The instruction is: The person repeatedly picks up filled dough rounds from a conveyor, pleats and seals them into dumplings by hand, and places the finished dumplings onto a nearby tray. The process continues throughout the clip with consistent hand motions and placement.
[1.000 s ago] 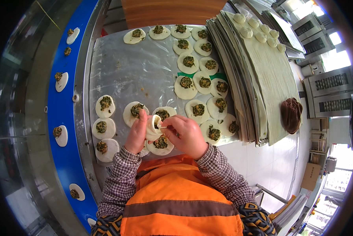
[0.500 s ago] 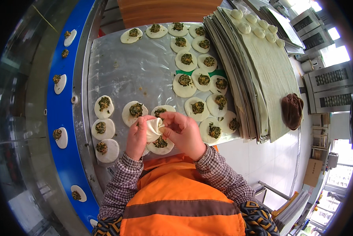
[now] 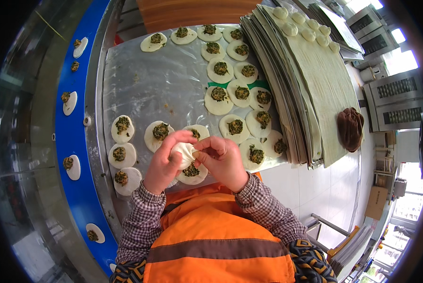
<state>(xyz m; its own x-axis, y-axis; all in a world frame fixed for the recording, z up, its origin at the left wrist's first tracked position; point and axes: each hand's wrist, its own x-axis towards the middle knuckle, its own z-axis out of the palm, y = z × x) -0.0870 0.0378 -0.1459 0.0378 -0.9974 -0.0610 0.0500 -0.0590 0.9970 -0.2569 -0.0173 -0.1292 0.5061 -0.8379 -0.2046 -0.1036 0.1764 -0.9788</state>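
Observation:
A white pleated bun (image 3: pixel 183 154) is between my two hands, above the near edge of the table. My left hand (image 3: pixel 165 160) curls round its left side, with the fingers arched over the far side. The fingertips of my right hand (image 3: pixel 223 158) pinch the gathered dough at its right. Just beneath the bun lies a flat dough round (image 3: pixel 198 179) topped with a lump of green-flecked filling. Beyond my fingers are two more filled rounds, one partly hidden by my hands. Several others form a column (image 3: pixel 123 153) left of my left hand.
Rows of filled dough rounds (image 3: pixel 218 94) line the table's right side and far edge. At right, a stack of cloth-covered trays (image 3: pixel 310 89) bears several closed buns (image 3: pixel 290 29) and a brown cloth bundle (image 3: pixel 350 129). A blue conveyor belt (image 3: pixel 74 127) with more filled rounds runs along the left.
My left hand has shifted round the bun, its fingers now arching over it. The bun's top looks more gathered, and my right hand still pinches it.

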